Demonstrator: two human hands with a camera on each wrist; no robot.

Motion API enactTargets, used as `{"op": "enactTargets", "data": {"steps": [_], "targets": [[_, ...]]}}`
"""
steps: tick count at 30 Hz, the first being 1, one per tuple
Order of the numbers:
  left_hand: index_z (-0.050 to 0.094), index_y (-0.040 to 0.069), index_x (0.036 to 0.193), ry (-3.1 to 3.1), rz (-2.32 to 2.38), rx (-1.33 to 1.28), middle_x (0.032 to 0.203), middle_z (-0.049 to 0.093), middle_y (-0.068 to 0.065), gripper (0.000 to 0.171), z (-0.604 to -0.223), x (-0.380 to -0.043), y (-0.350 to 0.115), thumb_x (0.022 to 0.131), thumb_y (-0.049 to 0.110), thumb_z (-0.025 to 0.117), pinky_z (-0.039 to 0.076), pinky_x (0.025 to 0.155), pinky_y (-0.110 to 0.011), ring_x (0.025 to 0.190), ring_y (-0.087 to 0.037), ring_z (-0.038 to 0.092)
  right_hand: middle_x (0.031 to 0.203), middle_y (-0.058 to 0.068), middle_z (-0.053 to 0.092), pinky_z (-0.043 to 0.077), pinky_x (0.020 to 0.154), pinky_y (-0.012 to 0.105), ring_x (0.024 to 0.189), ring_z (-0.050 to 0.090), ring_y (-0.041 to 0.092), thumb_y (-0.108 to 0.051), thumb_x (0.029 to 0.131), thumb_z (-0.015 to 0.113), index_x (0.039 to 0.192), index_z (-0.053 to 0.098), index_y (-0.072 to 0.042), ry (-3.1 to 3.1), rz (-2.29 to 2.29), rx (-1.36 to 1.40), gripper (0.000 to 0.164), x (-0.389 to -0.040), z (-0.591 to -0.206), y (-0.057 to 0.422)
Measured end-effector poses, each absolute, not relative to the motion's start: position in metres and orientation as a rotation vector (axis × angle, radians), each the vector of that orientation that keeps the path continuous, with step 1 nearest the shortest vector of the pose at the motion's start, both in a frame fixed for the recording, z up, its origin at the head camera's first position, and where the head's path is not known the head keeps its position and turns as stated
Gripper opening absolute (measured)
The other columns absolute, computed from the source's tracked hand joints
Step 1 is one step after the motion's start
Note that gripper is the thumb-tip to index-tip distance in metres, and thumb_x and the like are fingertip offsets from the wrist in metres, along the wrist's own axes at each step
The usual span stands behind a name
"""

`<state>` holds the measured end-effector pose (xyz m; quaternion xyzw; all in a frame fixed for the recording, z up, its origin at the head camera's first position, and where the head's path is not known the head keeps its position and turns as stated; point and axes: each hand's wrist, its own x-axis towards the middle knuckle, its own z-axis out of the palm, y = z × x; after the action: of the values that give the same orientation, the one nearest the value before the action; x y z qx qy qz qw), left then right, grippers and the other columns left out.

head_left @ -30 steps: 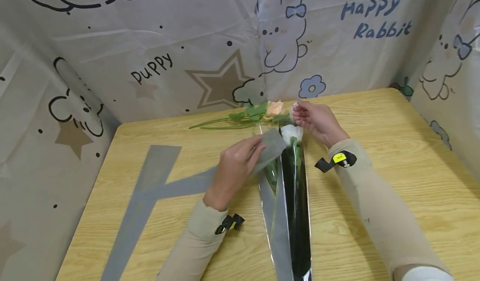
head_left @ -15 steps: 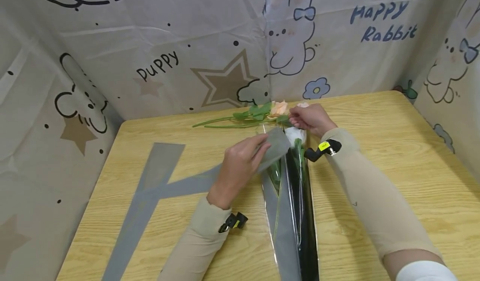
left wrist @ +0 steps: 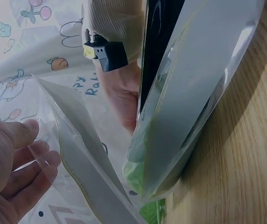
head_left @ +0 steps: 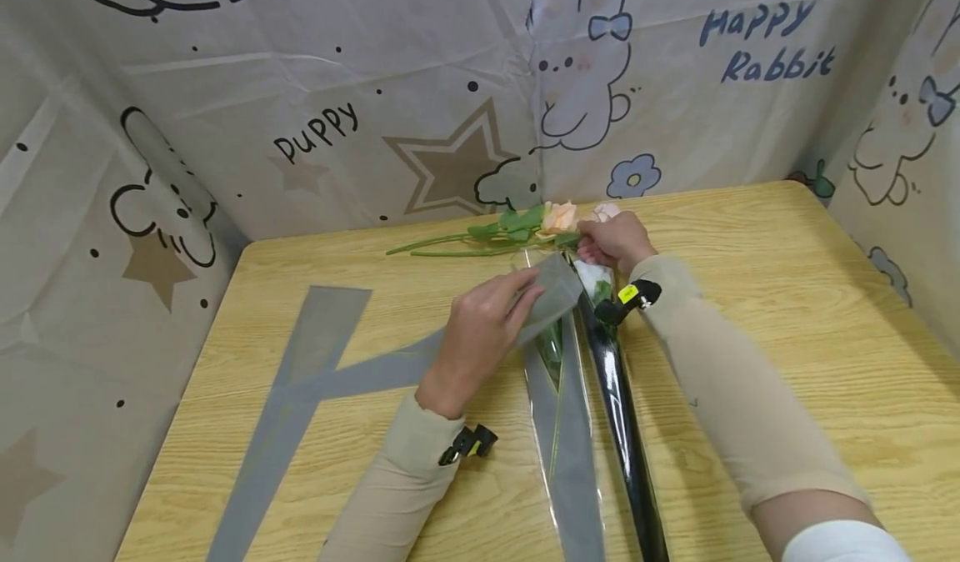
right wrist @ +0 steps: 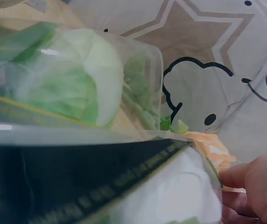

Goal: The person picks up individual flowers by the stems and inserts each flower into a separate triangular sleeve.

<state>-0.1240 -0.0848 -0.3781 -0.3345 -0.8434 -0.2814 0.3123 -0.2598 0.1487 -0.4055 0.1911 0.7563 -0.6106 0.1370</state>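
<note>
**Cartoon-draped nook, home or studio unclear**

So it's a small boxed-in work corner: wood-grain table (head_left: 787, 278) with pale sheeting (head_left: 420, 37) on three sides, creases and all, printed with rabbits (head_left: 581, 87), stars (head_left: 450, 166) and "Happy Rabbit" lettering (head_left: 778, 66). Can't tell what room's behind it.

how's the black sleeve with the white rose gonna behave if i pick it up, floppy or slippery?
The black sleeve may feel slippery, since its glossy surface catches bright highlights. Its film looks thin, so it will probably crease or flex under a pinch. With the white rose at one end, it could be top-heavy and swing.
</note>
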Motion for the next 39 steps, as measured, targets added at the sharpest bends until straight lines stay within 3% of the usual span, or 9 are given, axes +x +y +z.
{"op": "enactTargets", "data": {"steps": [9, 19, 26, 32, 36, 39], "targets": [[0.075, 0.002, 0.115, -2.231, -0.739, -0.886, 0.103, 0.082, -0.011, 0.022, -0.378, -0.124, -0.085, 0.099, 0.017, 0.070, 0.065, 0.078, -0.027, 0.088, -0.019, 0.080, 0.058, -0.003, 0.070, 0.057, 0.048, 0.019, 0.045, 0.064, 0.003, -0.031, 0.097, 0.070, 0.099, 0.071, 0.002, 2.364, -1.679, 0.614, 0.033, -0.259, -0.412, 0.145], [0.075, 0.002, 0.115, -2.233, -0.741, -0.898, 0.103, 0.081, -0.011, 0.022, -0.378, -0.124, -0.086, 0.100, 0.017, 0.070, 0.065, 0.079, -0.027, 0.088, -0.019, 0.080, 0.054, -0.006, 0.066, 0.055, 0.047, 0.019, 0.045, 0.063, 0.003, -0.037, 0.094, 0.075, 0.101, 0.073, 0.000, 2.458, -1.616, 0.750, 0.038, -0.264, -0.422, 0.140], [0.075, 0.002, 0.115, -2.229, -0.729, -0.888, 0.101, 0.082, -0.010, 0.022, -0.377, -0.123, -0.087, 0.100, 0.017, 0.070, 0.065, 0.076, -0.027, 0.086, -0.018, 0.080, 0.047, -0.010, 0.063, 0.054, 0.046, 0.017, 0.041, 0.061, 0.001, -0.027, 0.093, 0.075, 0.114, 0.071, 0.007, 2.446, -1.668, 0.793, 0.040, -0.266, -0.423, 0.137], [0.075, 0.002, 0.115, -2.231, -0.717, -0.891, 0.101, 0.082, -0.010, 0.022, -0.377, -0.123, -0.088, 0.099, 0.017, 0.070, 0.065, 0.077, -0.027, 0.086, -0.018, 0.080, 0.047, -0.010, 0.062, 0.052, 0.045, 0.018, 0.042, 0.060, 0.002, -0.042, 0.092, 0.075, 0.108, 0.074, 0.001, 2.465, -1.597, 0.863, 0.046, -0.268, -0.423, 0.132], [0.075, 0.002, 0.115, -2.225, -0.707, -0.885, 0.102, 0.082, -0.010, 0.022, -0.377, -0.122, -0.088, 0.099, 0.017, 0.071, 0.065, 0.079, -0.027, 0.087, -0.019, 0.080, 0.045, -0.013, 0.059, 0.049, 0.055, 0.018, 0.042, 0.059, 0.002, -0.047, 0.092, 0.073, 0.107, 0.075, -0.002, 2.563, -1.447, 0.876, 0.048, -0.268, -0.423, 0.132], [0.075, 0.002, 0.115, -2.220, -0.706, -0.887, 0.102, 0.082, -0.011, 0.022, -0.376, -0.122, -0.088, 0.099, 0.017, 0.071, 0.065, 0.079, -0.027, 0.088, -0.019, 0.080, 0.056, -0.008, 0.067, 0.051, 0.066, 0.023, 0.050, 0.066, 0.008, -0.044, 0.091, 0.073, 0.114, 0.073, -0.001, 2.621, -1.383, 0.913, 0.048, -0.267, -0.422, 0.131]]}}
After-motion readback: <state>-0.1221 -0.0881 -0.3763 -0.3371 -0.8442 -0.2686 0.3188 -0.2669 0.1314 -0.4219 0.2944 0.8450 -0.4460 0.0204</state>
